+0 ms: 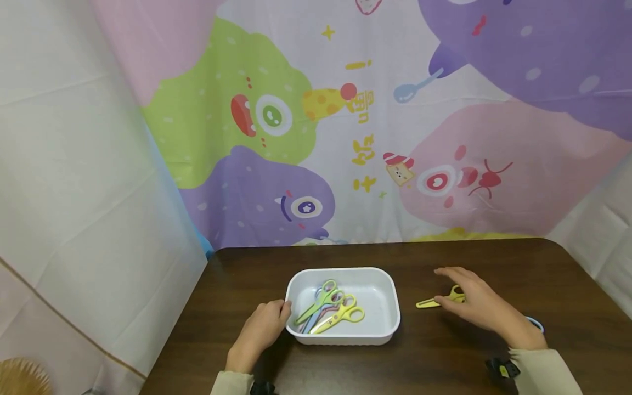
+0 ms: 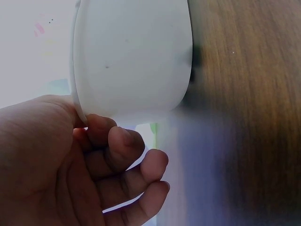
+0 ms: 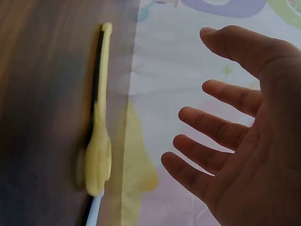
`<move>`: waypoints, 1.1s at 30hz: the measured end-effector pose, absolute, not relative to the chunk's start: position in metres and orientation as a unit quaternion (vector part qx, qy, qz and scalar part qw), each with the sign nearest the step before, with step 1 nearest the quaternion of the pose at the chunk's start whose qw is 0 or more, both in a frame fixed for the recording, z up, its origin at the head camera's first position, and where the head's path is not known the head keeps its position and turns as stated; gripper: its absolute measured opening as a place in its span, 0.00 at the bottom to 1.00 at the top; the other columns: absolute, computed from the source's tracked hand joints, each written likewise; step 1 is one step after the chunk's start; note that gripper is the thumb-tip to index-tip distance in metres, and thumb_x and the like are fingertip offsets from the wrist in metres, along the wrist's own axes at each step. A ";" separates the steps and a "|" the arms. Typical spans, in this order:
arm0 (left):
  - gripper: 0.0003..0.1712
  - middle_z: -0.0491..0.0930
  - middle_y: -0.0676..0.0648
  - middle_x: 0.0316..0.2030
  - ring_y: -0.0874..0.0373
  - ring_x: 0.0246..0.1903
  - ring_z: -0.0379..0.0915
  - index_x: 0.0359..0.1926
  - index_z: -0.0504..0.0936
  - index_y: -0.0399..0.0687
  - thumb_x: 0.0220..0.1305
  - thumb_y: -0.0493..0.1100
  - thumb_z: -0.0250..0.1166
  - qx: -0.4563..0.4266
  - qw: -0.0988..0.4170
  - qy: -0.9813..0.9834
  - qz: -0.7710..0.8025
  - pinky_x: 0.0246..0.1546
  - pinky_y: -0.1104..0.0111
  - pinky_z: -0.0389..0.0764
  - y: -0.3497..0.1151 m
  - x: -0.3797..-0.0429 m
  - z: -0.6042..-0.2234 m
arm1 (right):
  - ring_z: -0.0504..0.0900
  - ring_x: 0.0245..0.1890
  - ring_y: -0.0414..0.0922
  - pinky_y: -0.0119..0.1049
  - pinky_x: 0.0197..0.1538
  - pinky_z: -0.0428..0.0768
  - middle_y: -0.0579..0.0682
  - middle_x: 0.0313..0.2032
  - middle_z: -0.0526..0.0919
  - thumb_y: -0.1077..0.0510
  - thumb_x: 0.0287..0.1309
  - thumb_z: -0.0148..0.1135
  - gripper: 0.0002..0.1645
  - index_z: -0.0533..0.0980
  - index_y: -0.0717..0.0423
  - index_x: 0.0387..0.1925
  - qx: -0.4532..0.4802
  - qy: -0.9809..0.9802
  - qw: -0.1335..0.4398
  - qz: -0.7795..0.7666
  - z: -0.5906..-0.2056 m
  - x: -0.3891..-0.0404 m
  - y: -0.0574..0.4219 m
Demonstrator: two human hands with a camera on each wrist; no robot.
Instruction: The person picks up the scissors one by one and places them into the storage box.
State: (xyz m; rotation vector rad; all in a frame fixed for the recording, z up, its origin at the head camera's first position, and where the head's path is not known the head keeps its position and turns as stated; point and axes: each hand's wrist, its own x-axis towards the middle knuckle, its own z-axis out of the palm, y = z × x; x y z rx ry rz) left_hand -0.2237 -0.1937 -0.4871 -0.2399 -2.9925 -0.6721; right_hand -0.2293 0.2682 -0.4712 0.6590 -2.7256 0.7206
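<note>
My left hand [image 1: 263, 325] pinches the left rim of a white plastic tray [image 1: 387, 304], thumb and forefinger at its edge in the left wrist view. Inside the tray lie several scissors in a pile, with green scissors [image 1: 321, 300] and yellow scissors [image 1: 340, 315] on top; those beneath are partly hidden. To the right of the tray, another pair of yellow scissors [image 1: 428, 303] rests on the table. Over its handles hovers my right hand [image 1: 481, 302], fingers spread and apart from it; the right wrist view shows the palm holding nothing.
A light blue loop [image 1: 535, 324] shows beside my right wrist, mostly hidden by the arm. The dark wooden table [image 1: 345, 367] ends at a cloth [image 1: 375, 214] printed with cartoon monsters. Pale cloth [image 1: 99, 164] hangs at the left, and a round tan object [image 1: 23, 377] sits low there.
</note>
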 end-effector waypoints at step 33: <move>0.18 0.84 0.43 0.31 0.49 0.30 0.80 0.27 0.78 0.50 0.76 0.48 0.55 -0.076 0.031 -0.971 -0.223 0.30 0.51 0.76 -0.192 -0.222 -0.484 | 0.62 0.67 0.77 0.75 0.58 0.66 0.76 0.71 0.60 0.47 0.53 0.78 0.51 0.64 0.64 0.71 0.165 -0.953 0.070 0.246 -0.499 -0.223 0.319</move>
